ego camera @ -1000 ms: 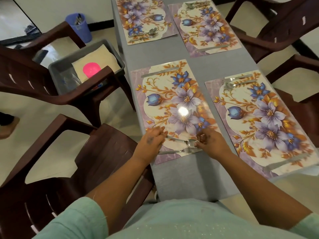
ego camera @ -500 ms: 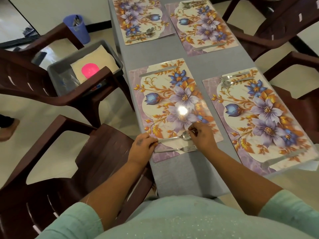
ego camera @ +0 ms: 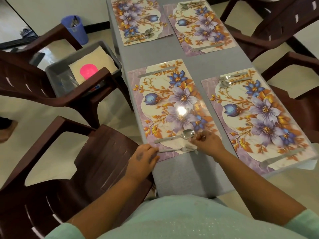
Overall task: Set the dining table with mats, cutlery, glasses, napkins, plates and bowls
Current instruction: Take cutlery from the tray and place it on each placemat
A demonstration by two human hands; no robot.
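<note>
While the left hand (ego camera: pixel 144 158) pinches the handle end of the fork (ego camera: pixel 177 149) at the near edge of the floral mat (ego camera: pixel 172 107), the right hand (ego camera: pixel 207 144) sits curled by the fork's tines and the spoon (ego camera: pixel 176 136) bowl (whether it grips either, cannot tell). Spoon lies just beyond fork, both on the mat, on the grey table (ego camera: pixel 189 176). Knife (ego camera: pixel 155 72) at mat's far edge. Grey tub (ego camera: pixel 82 71) with pink cup (ego camera: pixel 88 71) rests on left chair (ego camera: pixel 43 94).
</note>
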